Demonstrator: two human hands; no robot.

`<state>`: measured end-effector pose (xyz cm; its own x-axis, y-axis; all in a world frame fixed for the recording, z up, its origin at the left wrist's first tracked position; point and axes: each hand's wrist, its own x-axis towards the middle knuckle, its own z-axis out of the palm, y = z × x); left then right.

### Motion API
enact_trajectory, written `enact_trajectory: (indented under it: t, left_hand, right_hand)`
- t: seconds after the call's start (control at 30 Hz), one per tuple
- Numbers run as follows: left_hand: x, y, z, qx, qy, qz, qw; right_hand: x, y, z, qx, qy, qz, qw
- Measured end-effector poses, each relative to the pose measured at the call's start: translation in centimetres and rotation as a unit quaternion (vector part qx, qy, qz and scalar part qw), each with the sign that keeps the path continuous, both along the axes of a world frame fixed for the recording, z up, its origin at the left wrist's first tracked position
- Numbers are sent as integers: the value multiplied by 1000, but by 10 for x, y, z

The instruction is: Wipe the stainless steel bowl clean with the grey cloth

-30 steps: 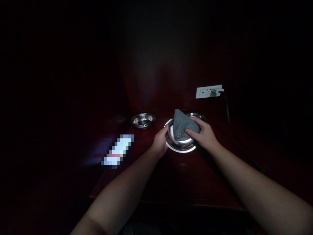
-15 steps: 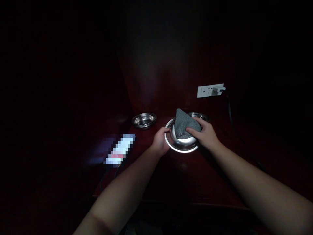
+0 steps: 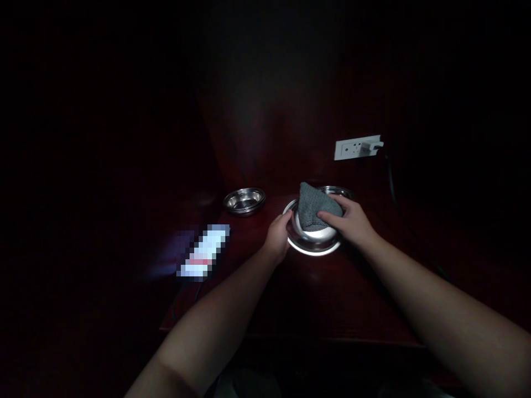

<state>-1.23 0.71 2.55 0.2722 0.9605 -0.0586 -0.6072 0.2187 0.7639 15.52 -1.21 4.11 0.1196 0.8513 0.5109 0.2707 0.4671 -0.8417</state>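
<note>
While gripping a stainless-steel dish by its left rim with the left hand, clasps a folded grey cloth against its inside with the right hand, between the table's front and back edges. Has stacked steel bowls near the back left corner, a pixelated screen beside the left edge.

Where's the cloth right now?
In the head view, just right of centre: the cloth is in the right hand, over the shiny dish that the left hand holds by its left rim.
</note>
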Motion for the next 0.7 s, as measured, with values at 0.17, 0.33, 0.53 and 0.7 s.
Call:
enact_trajectory:
  t: [0.17, 0.33, 0.53, 0.7]
  left_hand:
    - [-2, 7, -8, 32, 41, 43, 998]
    - [-3, 5, -7, 40, 59, 55, 996]
    - [-1, 3, -5, 42, 43, 43, 997]
    - [-2, -1, 1, 50, 49, 47, 996]
  right_hand:
    - [0, -2, 1, -12, -11, 56, 998]
    - [-2, -3, 2, -7, -14, 54, 998]
    - [-3, -3, 3, -18, 8, 43, 999]
    - [-3, -3, 3, -22, 4, 47, 999]
